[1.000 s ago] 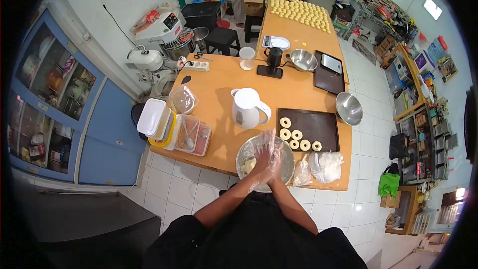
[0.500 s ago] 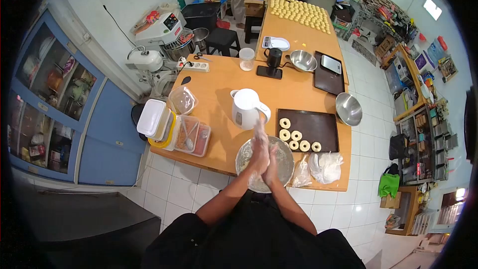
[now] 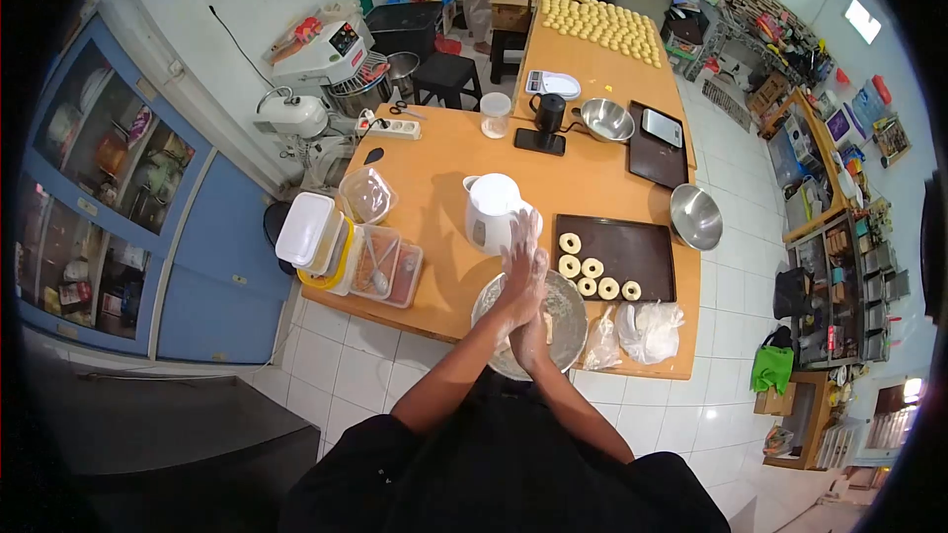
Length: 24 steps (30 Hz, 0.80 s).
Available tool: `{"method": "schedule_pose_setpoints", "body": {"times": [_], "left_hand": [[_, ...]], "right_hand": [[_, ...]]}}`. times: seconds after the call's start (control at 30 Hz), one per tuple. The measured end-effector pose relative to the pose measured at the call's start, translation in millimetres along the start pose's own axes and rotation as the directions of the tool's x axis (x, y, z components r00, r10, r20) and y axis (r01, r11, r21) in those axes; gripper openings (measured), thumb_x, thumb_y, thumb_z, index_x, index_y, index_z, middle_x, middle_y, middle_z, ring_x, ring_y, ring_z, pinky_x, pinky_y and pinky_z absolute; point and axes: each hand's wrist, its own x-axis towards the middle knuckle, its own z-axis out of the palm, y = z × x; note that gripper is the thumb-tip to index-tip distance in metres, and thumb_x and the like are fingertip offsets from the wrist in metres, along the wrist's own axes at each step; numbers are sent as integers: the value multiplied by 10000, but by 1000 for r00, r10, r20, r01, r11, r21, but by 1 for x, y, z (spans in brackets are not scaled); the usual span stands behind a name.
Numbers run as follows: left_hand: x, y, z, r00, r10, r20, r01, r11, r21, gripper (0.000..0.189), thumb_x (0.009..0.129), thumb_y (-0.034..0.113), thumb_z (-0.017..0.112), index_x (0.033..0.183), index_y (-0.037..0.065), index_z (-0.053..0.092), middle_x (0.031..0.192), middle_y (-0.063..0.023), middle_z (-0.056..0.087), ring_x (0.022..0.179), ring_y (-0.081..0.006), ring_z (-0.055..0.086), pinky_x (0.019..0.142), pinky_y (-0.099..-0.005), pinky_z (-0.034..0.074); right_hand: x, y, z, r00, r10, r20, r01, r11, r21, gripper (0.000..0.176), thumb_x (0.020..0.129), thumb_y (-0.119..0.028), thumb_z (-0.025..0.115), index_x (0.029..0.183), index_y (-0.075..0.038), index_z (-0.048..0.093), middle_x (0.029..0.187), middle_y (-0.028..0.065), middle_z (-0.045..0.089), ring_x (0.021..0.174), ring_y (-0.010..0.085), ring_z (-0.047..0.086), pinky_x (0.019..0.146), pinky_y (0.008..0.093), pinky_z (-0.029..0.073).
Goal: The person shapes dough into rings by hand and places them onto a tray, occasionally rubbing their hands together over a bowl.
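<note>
My left hand (image 3: 519,284) and my right hand (image 3: 535,324) are pressed palm to palm, fingers stretched out and pointing away from me. Whitish flour or dough residue coats both. Anything between the palms is hidden. Below them stands a metal mixing bowl (image 3: 567,328), with pale flour or dough on its inner wall, partly covered by my hands and wrists. Just beyond the fingertips is a white pitcher (image 3: 491,214). Ring-shaped pieces of dough (image 3: 607,288) lie on a dark baking tray (image 3: 642,247) to the right of the bowl.
Plastic bags (image 3: 649,332) lie at the table's front right. Stacked plastic containers (image 3: 308,227) stand on the left. Another metal bowl (image 3: 696,217) sits at the right edge. Farther back are a black kettle (image 3: 547,113), a scale (image 3: 553,85) and rows of dough balls (image 3: 602,28).
My hands have slid against each other, the right one now closer against the left and slightly lower. The whole view has shifted a little; objects on the table stay in place.
</note>
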Motion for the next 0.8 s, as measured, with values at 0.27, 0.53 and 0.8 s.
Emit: {"method": "schedule_pose_setpoints", "body": {"times": [0.27, 0.53, 0.8], "left_hand": [[-1, -11, 23, 993, 98, 62, -106, 982, 157, 659, 973, 500, 129, 1502, 142, -34, 1563, -111, -81, 1427, -306, -141, 1073, -578, -116], [13, -5, 14, 998, -52, -25, 56, 974, 219, 747, 957, 573, 117, 1485, 91, -98, 1555, -129, -113, 1429, -292, -129, 1117, -440, -108], [16, 29, -2, 978, 75, -196, -105, 983, -150, 702, 964, 495, 293, 1499, 97, 72, 1566, -117, 18, 1442, -286, -36, 1110, -514, -62]], "right_hand": [[24, -37, -1, 975, -219, 35, 208, 957, 201, 716, 964, -579, 183, 1496, -103, 119, 1523, 75, 223, 1386, 232, 243, 1138, 446, 170], [22, -45, -1, 985, -7, 170, -35, 969, 245, 762, 942, -626, 138, 1497, -103, 129, 1526, 97, 207, 1392, 232, 227, 1137, 379, 168], [13, -39, 7, 961, 249, 122, -275, 915, 294, 727, 954, -608, 221, 1408, -52, 336, 1390, 78, 416, 1269, 216, 392, 1064, 361, 299]]}}
